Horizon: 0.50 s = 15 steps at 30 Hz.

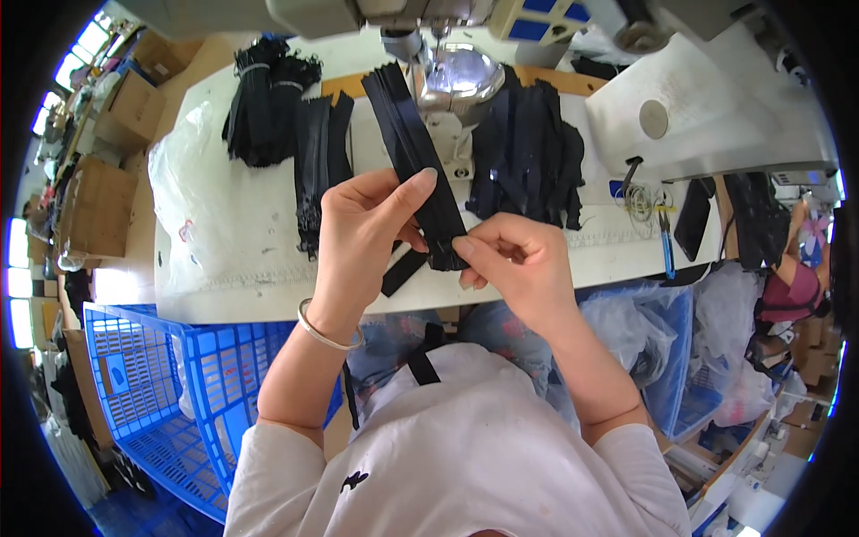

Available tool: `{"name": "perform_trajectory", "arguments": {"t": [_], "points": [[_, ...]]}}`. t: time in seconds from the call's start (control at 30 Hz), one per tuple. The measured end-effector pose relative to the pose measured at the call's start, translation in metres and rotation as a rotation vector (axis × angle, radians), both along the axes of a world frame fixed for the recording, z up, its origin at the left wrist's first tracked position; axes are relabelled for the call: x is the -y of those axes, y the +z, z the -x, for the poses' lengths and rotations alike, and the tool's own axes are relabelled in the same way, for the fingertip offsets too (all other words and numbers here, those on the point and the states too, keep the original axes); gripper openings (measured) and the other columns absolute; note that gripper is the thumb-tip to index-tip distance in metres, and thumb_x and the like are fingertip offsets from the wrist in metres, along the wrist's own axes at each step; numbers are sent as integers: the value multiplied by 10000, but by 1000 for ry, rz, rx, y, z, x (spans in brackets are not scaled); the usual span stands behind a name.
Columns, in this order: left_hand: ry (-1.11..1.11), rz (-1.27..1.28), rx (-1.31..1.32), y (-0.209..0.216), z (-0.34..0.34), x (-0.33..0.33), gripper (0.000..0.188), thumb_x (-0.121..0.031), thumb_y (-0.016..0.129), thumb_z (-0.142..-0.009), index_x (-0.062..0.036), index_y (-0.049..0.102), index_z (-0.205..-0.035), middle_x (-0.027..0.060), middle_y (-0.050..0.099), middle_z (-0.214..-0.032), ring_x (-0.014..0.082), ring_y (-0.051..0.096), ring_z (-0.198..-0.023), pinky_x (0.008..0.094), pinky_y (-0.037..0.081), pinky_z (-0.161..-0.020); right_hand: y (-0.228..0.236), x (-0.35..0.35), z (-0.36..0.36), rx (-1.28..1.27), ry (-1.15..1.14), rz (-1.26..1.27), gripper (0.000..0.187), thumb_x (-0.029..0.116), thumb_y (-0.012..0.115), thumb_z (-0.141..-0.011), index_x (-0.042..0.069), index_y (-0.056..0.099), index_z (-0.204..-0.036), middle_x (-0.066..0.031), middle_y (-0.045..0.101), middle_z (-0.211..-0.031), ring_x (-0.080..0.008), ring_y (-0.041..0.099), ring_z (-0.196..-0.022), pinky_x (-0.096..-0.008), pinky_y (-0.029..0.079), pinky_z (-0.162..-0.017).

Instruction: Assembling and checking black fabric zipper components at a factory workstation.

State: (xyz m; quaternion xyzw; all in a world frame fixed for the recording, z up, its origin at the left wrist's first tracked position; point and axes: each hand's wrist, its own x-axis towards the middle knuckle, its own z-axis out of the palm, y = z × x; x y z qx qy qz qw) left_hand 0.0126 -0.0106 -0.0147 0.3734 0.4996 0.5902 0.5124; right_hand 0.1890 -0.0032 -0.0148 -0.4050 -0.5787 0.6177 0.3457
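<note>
A black zipper (407, 134) is stretched at a slant between my hands, in front of the sewing machine (458, 76). My left hand (371, 215) pinches it near its middle, thumb on top. At its lower end, my right hand (519, 259) grips the zipper between thumb and fingers. Beneath the hands a short black strip (404, 271) lies on the white table (259, 282). To the left rests a small stack of black zippers (315, 161); to the right a larger pile of black zippers (526, 157) spreads out.
Tied black bundles (261, 103) and a clear plastic bag (192, 197) lie at the left. Blue-handled snips (666, 243) and a black phone-like slab (693, 219) are at the right. Blue crates (192, 358) flank my lap. Another person (792, 282) sits far right.
</note>
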Motion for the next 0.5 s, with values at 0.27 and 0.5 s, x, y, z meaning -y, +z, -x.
{"name": "perform_trajectory", "arguments": {"t": [0.27, 0.5], "points": [[-70, -60, 129, 14, 4, -20, 232, -163, 658, -889, 6, 639, -732, 34, 632, -667, 65, 556, -515, 204, 445, -442, 11, -1, 10, 11, -87, -174, 106, 59, 650, -867, -32, 649, -813, -59, 645, -667, -81, 623, -599, -209, 484, -525], [-140, -21, 185, 20, 8, -32, 158, -101, 604, -910, -14, 638, -782, 57, 671, -774, 79, 625, -614, 211, 510, -528, 13, -3, 17, -32, -131, -168, 132, 107, 676, -854, -12, 646, -805, -43, 645, -631, -71, 629, -590, -208, 458, -536]]}}
